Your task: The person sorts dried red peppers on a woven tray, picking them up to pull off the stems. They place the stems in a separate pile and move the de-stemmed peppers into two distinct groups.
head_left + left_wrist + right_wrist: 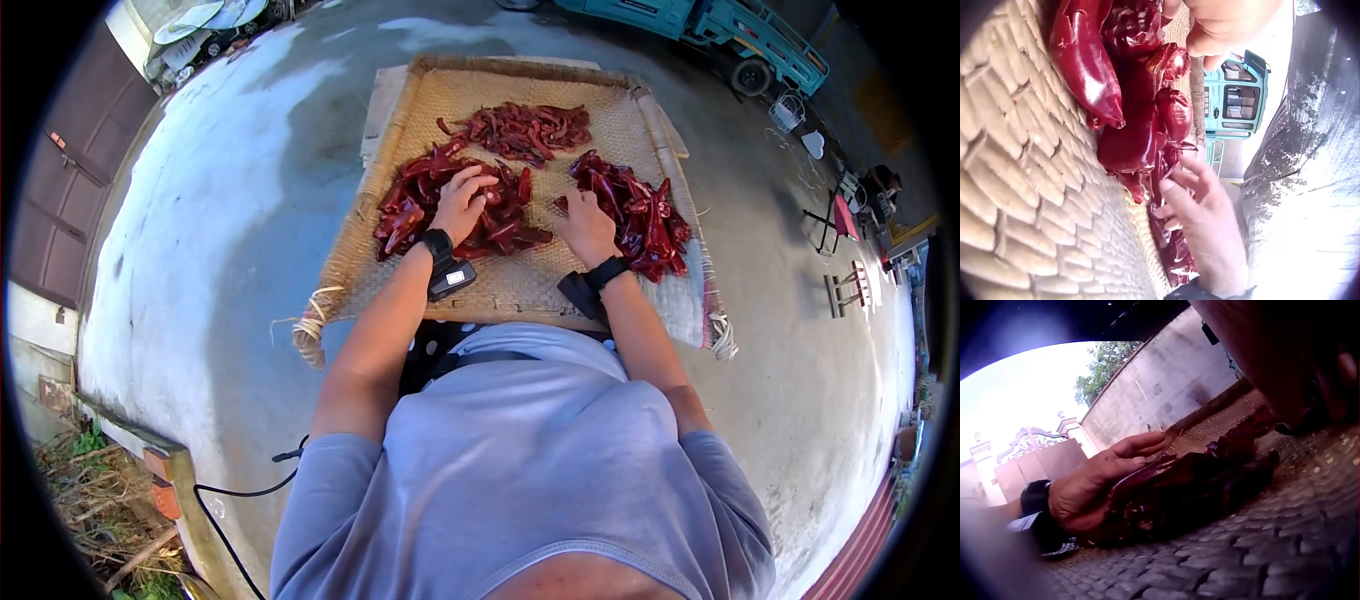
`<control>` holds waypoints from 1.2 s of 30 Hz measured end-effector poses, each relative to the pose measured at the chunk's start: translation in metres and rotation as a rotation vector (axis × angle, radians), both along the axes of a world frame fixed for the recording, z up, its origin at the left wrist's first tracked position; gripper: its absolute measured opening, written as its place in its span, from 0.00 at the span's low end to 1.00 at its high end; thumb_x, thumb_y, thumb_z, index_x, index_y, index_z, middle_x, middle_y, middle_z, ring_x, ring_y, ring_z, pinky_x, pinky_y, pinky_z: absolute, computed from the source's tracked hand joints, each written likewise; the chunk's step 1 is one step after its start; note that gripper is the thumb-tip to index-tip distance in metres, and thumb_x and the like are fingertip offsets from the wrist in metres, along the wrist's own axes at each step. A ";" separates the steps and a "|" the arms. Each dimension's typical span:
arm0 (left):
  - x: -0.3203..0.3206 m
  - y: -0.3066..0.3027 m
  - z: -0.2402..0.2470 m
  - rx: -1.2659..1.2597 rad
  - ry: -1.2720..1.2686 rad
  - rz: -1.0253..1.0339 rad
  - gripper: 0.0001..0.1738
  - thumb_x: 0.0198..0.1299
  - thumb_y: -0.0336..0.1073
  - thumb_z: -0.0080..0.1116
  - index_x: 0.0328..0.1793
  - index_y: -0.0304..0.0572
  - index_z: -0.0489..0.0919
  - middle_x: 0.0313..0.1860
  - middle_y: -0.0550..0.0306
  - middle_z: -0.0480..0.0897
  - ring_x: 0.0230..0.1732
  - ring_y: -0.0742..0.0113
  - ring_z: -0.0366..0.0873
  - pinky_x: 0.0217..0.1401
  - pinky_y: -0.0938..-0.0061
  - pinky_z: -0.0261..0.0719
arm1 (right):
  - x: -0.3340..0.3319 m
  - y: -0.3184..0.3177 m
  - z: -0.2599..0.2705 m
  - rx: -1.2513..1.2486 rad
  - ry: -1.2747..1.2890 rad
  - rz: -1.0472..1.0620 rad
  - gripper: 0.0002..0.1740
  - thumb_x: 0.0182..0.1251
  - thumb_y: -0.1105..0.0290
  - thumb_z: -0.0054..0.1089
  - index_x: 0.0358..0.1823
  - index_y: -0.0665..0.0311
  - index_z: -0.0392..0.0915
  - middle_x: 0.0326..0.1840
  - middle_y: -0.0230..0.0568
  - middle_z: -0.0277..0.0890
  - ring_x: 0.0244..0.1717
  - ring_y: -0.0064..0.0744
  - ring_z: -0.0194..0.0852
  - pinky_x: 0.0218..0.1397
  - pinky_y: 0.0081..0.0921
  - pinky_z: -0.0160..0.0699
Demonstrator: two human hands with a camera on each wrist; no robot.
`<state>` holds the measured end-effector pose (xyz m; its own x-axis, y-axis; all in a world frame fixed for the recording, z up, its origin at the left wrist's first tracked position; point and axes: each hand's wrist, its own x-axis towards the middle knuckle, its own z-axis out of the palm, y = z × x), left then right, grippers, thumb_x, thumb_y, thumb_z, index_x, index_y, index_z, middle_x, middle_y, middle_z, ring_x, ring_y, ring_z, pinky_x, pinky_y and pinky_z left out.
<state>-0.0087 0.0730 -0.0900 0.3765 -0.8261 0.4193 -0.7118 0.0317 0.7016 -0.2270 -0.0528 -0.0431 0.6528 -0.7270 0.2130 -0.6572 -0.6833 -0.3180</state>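
Glossy dried red chili peppers lie in piles on a woven tray. My left hand rests on the left pile, its fingers extended over the peppers; the right wrist view shows this hand laid across them. At the inner edge of the right pile, my right hand has its fingers bent downward around a red chili pepper, whose end pokes out on the left. In the left wrist view the right hand appears beyond large shiny peppers.
A third pile of thinner, duller red peppers lies at the tray's far side. The tray has a raised rim. Beyond it on the concrete stands a teal three-wheeled truck. A small stool stands to the right.
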 end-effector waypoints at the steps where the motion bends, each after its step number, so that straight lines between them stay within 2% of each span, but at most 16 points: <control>1: 0.002 -0.001 -0.001 0.005 0.016 -0.020 0.22 0.64 0.27 0.59 0.63 0.58 0.80 0.68 0.54 0.75 0.72 0.50 0.65 0.75 0.56 0.61 | -0.003 -0.007 -0.007 -0.001 0.053 -0.023 0.19 0.66 0.62 0.59 0.56 0.59 0.75 0.54 0.54 0.79 0.49 0.56 0.82 0.48 0.47 0.82; 3: 0.004 -0.003 0.000 0.017 0.042 -0.062 0.20 0.65 0.30 0.58 0.63 0.58 0.80 0.67 0.55 0.76 0.71 0.50 0.66 0.76 0.57 0.60 | -0.004 -0.020 -0.021 -0.005 0.161 -0.068 0.16 0.66 0.63 0.58 0.53 0.58 0.77 0.53 0.53 0.80 0.48 0.57 0.83 0.47 0.48 0.82; 6: 0.005 0.000 0.002 0.041 0.079 -0.100 0.20 0.67 0.36 0.58 0.65 0.58 0.79 0.66 0.56 0.77 0.71 0.51 0.66 0.77 0.58 0.58 | -0.002 -0.027 -0.021 0.008 0.186 -0.075 0.16 0.66 0.63 0.56 0.54 0.57 0.77 0.47 0.51 0.84 0.45 0.56 0.84 0.46 0.48 0.82; 9: 0.002 0.003 0.009 0.050 0.133 -0.104 0.23 0.68 0.42 0.59 0.69 0.57 0.76 0.66 0.54 0.79 0.71 0.51 0.68 0.78 0.58 0.56 | 0.002 -0.011 -0.009 0.091 -0.140 0.011 0.16 0.66 0.63 0.56 0.53 0.56 0.78 0.41 0.51 0.85 0.45 0.55 0.84 0.47 0.46 0.82; 12: -0.001 0.002 0.011 0.032 0.221 -0.131 0.28 0.69 0.48 0.59 0.74 0.55 0.73 0.67 0.52 0.78 0.71 0.54 0.67 0.78 0.59 0.56 | 0.017 0.014 0.002 0.126 -0.191 0.091 0.18 0.66 0.63 0.57 0.56 0.57 0.76 0.41 0.52 0.84 0.45 0.55 0.84 0.48 0.47 0.81; 14: 0.002 -0.001 0.009 0.039 0.313 -0.174 0.30 0.70 0.50 0.58 0.76 0.52 0.70 0.68 0.51 0.77 0.73 0.58 0.66 0.78 0.62 0.56 | 0.035 0.022 -0.016 0.211 -0.324 0.231 0.19 0.66 0.63 0.58 0.58 0.56 0.75 0.43 0.53 0.84 0.46 0.56 0.83 0.50 0.47 0.80; 15: 0.001 0.000 0.011 0.052 0.284 -0.164 0.28 0.70 0.49 0.59 0.73 0.51 0.73 0.67 0.52 0.77 0.72 0.58 0.67 0.77 0.64 0.59 | 0.041 0.027 -0.017 0.254 -0.392 0.303 0.20 0.66 0.63 0.59 0.58 0.56 0.75 0.44 0.54 0.83 0.46 0.56 0.82 0.51 0.47 0.79; 18: -0.003 0.005 0.015 0.096 0.098 -0.098 0.23 0.67 0.46 0.61 0.67 0.53 0.78 0.62 0.53 0.80 0.66 0.52 0.72 0.75 0.60 0.62 | 0.043 0.035 -0.013 0.389 -0.308 0.469 0.22 0.65 0.63 0.61 0.60 0.57 0.73 0.49 0.56 0.82 0.50 0.55 0.80 0.53 0.47 0.78; 19: 0.000 0.002 0.006 0.049 0.157 -0.105 0.17 0.67 0.43 0.60 0.60 0.52 0.82 0.61 0.54 0.80 0.66 0.51 0.72 0.74 0.60 0.62 | 0.040 0.033 -0.014 0.351 -0.308 0.469 0.20 0.65 0.65 0.60 0.58 0.59 0.75 0.54 0.56 0.79 0.54 0.54 0.79 0.56 0.44 0.77; 22: 0.002 0.000 0.000 0.022 0.121 -0.073 0.12 0.67 0.37 0.59 0.55 0.49 0.84 0.60 0.55 0.80 0.65 0.52 0.74 0.72 0.60 0.66 | 0.018 0.020 0.003 0.194 -0.224 0.250 0.18 0.63 0.67 0.59 0.54 0.60 0.78 0.52 0.52 0.80 0.53 0.54 0.78 0.55 0.44 0.78; 24: 0.003 -0.002 0.000 0.000 0.106 -0.094 0.12 0.66 0.33 0.58 0.54 0.48 0.84 0.59 0.54 0.81 0.63 0.52 0.75 0.70 0.60 0.70 | 0.006 -0.007 -0.005 -0.180 -0.165 0.060 0.16 0.61 0.68 0.60 0.52 0.57 0.80 0.51 0.44 0.79 0.52 0.51 0.76 0.52 0.44 0.77; 26: 0.003 -0.003 -0.001 -0.015 0.085 -0.094 0.11 0.65 0.30 0.58 0.52 0.46 0.85 0.58 0.54 0.82 0.61 0.51 0.77 0.67 0.60 0.73 | -0.009 -0.021 0.002 -0.366 -0.200 -0.096 0.15 0.59 0.68 0.61 0.50 0.55 0.82 0.49 0.39 0.79 0.50 0.48 0.75 0.50 0.45 0.75; 30: 0.002 -0.004 0.000 -0.016 0.039 -0.086 0.12 0.62 0.25 0.56 0.48 0.46 0.85 0.58 0.53 0.82 0.60 0.50 0.78 0.65 0.59 0.75 | -0.021 -0.033 -0.006 -0.295 -0.006 -0.161 0.11 0.62 0.69 0.58 0.44 0.55 0.84 0.50 0.39 0.77 0.52 0.46 0.73 0.52 0.43 0.71; 31: 0.001 -0.003 0.002 -0.011 0.031 -0.093 0.13 0.61 0.24 0.55 0.48 0.46 0.86 0.58 0.53 0.82 0.60 0.50 0.78 0.65 0.58 0.75 | -0.019 -0.031 -0.010 -0.363 -0.003 -0.165 0.10 0.63 0.70 0.56 0.41 0.57 0.85 0.49 0.40 0.76 0.52 0.46 0.72 0.53 0.42 0.69; 34: 0.003 -0.004 0.001 0.002 0.050 -0.134 0.17 0.58 0.20 0.52 0.45 0.48 0.86 0.59 0.54 0.82 0.59 0.49 0.78 0.64 0.57 0.75 | -0.014 -0.030 -0.013 -0.393 0.035 -0.260 0.09 0.64 0.69 0.55 0.39 0.59 0.84 0.48 0.41 0.76 0.52 0.46 0.72 0.53 0.43 0.68; 36: 0.004 -0.005 0.001 0.036 -0.004 -0.120 0.18 0.57 0.19 0.51 0.45 0.50 0.86 0.60 0.56 0.81 0.60 0.50 0.77 0.66 0.57 0.73 | -0.017 -0.032 -0.011 -0.321 0.101 -0.285 0.09 0.64 0.69 0.55 0.39 0.60 0.84 0.47 0.41 0.76 0.52 0.46 0.71 0.53 0.44 0.68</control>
<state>-0.0052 0.0681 -0.0894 0.2722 -0.8796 0.3901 -0.7069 0.0922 0.7013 -0.2437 -0.0847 -0.0546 0.4649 -0.7886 0.4025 -0.8507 -0.5238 -0.0439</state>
